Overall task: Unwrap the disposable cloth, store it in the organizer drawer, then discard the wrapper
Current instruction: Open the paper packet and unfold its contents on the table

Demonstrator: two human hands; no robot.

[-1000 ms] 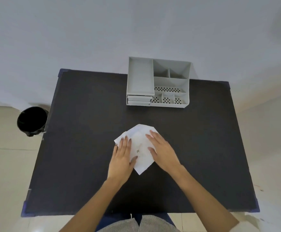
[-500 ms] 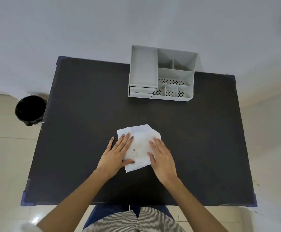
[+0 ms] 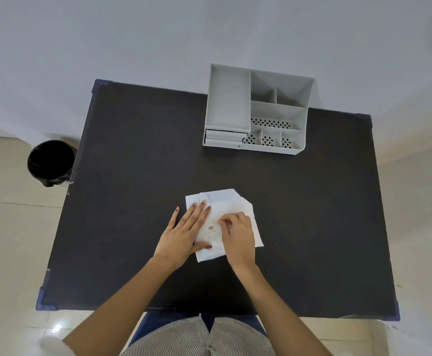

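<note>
A white wrapped disposable cloth [image 3: 225,204] lies flat on the black table [image 3: 137,176], near its middle front. My left hand [image 3: 186,232] presses flat on the left part of the packet, fingers spread. My right hand [image 3: 238,235] rests on its right part with fingers curled, pinching the wrapper near the packet's centre. The grey organizer [image 3: 256,109] stands at the table's far edge, its stacked drawers [image 3: 224,138] shut on the front left.
A black waste bin [image 3: 50,161] stands on the tiled floor left of the table. The organizer's open compartments hold nothing visible. A plain wall rises behind the table.
The packet has been turned square to me. My right hand went from lying flat to curling its fingers into a pinch on the wrapper. My left hand stays flat.
</note>
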